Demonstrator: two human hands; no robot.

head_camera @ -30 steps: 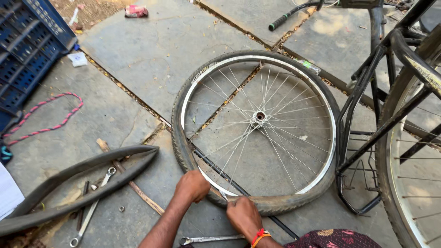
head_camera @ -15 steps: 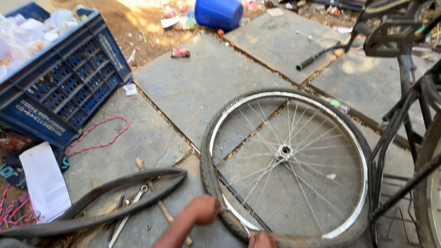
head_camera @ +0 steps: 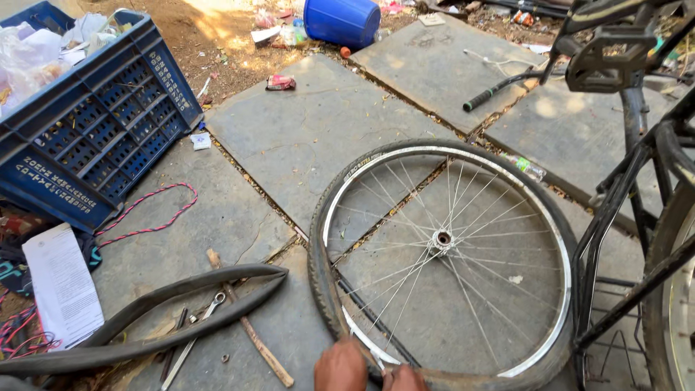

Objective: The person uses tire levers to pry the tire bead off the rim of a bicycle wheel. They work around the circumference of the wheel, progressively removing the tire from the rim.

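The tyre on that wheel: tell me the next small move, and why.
Probably work both hands further along the rim, prying the tyre bead off. It has lifted only near the hands; elsewhere the tyre sits seated on the wheel.

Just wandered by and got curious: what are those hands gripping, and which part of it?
Both hands, left hand and right hand, grip the bicycle wheel at its near edge, where tyre meets rim.

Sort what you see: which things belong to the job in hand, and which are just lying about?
In the job: left hand, right hand, tyre, wheel rim.
Lying about: inner tube, spanner, blue crate, blue bucket, paper sheet.
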